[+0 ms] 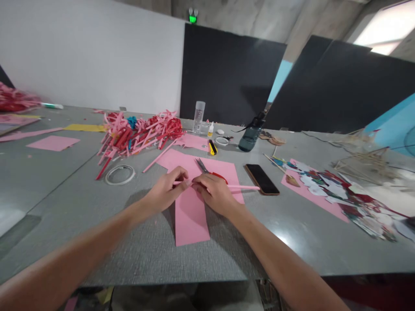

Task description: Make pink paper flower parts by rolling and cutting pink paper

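Both hands meet above a pink paper sheet (pixel 192 220) on the grey table. My left hand (pixel 171 190) pinches one end of a thin pink paper strip (pixel 243 187). Fingertips of my right hand (pixel 214 190) close on the same strip near its left end, and the rest of it sticks out to the right toward a phone. Fingers hide the part of the strip between the hands. Just beyond my right hand lie red-handled scissors (pixel 202 166), blades pointing away, on more pink paper (pixel 227 166).
A heap of pink and red paper strips (pixel 139 131) and a tape roll (pixel 119 175) lie left. Behind are a yellow cutter (pixel 212 147), a glue bottle (pixel 211 129), a clear bottle (pixel 199 116) and a dark bottle (pixel 249 136). The phone (pixel 262 179) and paper scraps (pixel 330 185) lie right.
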Demonstrator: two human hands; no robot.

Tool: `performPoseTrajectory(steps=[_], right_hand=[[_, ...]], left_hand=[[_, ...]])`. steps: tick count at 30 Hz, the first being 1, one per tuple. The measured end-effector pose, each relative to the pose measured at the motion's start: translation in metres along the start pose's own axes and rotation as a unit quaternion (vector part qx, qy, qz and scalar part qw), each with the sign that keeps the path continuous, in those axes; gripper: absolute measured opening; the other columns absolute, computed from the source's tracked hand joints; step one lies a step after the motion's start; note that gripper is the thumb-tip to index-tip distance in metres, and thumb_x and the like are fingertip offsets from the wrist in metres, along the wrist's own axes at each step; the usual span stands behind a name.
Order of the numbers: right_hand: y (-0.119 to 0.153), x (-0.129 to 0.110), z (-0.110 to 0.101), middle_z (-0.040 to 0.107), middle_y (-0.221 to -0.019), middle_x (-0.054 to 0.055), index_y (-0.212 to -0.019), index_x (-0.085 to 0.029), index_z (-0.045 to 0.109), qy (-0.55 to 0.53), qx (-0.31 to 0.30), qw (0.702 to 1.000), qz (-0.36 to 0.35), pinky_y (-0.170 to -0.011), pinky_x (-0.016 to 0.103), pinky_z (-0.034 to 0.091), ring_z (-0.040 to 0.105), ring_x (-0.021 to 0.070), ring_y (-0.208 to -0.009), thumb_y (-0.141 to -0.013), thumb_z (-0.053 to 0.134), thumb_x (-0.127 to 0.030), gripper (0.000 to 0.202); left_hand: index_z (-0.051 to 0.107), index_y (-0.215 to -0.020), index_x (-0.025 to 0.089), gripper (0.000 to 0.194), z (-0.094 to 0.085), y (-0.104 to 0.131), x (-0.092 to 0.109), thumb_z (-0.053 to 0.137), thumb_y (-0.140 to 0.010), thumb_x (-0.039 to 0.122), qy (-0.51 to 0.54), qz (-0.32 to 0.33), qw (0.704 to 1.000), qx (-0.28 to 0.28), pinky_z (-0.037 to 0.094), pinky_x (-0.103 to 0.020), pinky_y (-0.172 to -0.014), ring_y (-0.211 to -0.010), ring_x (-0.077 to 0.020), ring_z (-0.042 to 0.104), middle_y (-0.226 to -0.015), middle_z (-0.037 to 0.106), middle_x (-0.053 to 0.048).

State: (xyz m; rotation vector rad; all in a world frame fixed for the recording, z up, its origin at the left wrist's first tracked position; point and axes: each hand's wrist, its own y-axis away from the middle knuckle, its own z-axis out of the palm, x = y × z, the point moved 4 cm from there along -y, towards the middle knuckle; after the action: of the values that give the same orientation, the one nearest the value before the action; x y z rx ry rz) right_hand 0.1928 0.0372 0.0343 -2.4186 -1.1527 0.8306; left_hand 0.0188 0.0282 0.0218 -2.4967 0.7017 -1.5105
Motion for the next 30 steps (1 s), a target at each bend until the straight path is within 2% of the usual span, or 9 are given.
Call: performPoseTrajectory(steps=[8,13,18,23,27,30], right_hand=[[0.0,-0.009,0.002,0.074,-0.093,0.007,-0.097,-0.018,0.067,-0.002,0.001,1.0,-0.021,-0.074,0.029,0.046,0.067,0.0194,-0.084,-0.099,0.05,-0.018,0.016],[0.0,-0.009,0.002,0.075,-0.094,0.007,-0.098,-0.018,0.067,0.004,-0.013,1.0,-0.012,-0.075,0.03,0.046,0.067,0.0196,-0.085,-0.1,0.049,-0.018,0.018],[0.001,-0.008,0.002,0.074,-0.094,0.007,-0.099,-0.019,0.067,0.007,-0.036,0.999,-0.004,-0.075,0.03,0.045,0.067,0.02,-0.086,-0.098,0.049,-0.015,0.019],[0.001,-0.005,0.003,0.074,-0.095,0.006,-0.1,-0.019,0.067,0.009,-0.033,0.999,-0.006,-0.075,0.03,0.045,0.066,0.0196,-0.085,-0.097,0.05,-0.013,0.019],[0.0,-0.002,0.003,0.075,-0.097,0.007,-0.099,-0.018,0.067,0.023,-0.029,0.999,-0.003,-0.076,0.03,0.045,0.067,0.0203,-0.086,-0.098,0.051,-0.014,0.017],[-0.001,0.002,0.005,0.074,-0.096,0.008,-0.099,-0.017,0.068,0.036,-0.031,0.999,-0.001,-0.077,0.03,0.046,0.067,0.0206,-0.086,-0.098,0.051,-0.015,0.017]], left_hand=[[0.047,-0.1,0.022,0.022,0.006,0.005,-0.001,0.05,-0.098,0.044,0.049,-0.002,0.998,0.03,0.039,-0.023,-0.063,-0.071,-0.0123,0.053,-0.079,0.054,0.003],[0.044,-0.105,0.023,0.024,0.007,0.006,0.002,0.048,-0.099,0.046,0.036,-0.003,0.999,0.012,0.036,-0.023,-0.061,-0.066,-0.0115,0.05,-0.074,0.053,0.005],[0.042,-0.108,0.023,0.024,0.007,0.007,0.004,0.044,-0.1,0.045,0.032,0.009,0.999,0.001,0.037,-0.023,-0.062,-0.069,-0.0123,0.052,-0.076,0.053,0.004],[0.04,-0.113,0.023,0.024,0.008,0.006,0.002,0.043,-0.101,0.043,0.045,0.011,0.999,-0.012,0.041,-0.025,-0.068,-0.075,-0.0132,0.056,-0.082,0.055,0.002],[0.046,-0.111,0.022,0.023,0.008,0.003,-0.003,0.047,-0.099,0.042,0.061,-0.004,0.998,0.007,0.046,-0.028,-0.079,-0.089,-0.015,0.061,-0.096,0.059,-0.002],[0.056,-0.097,0.019,0.02,0.01,-0.001,-0.005,0.049,-0.098,0.038,0.049,-0.008,0.999,0.016,0.045,-0.027,-0.079,-0.088,-0.0153,0.06,-0.094,0.062,-0.002]])
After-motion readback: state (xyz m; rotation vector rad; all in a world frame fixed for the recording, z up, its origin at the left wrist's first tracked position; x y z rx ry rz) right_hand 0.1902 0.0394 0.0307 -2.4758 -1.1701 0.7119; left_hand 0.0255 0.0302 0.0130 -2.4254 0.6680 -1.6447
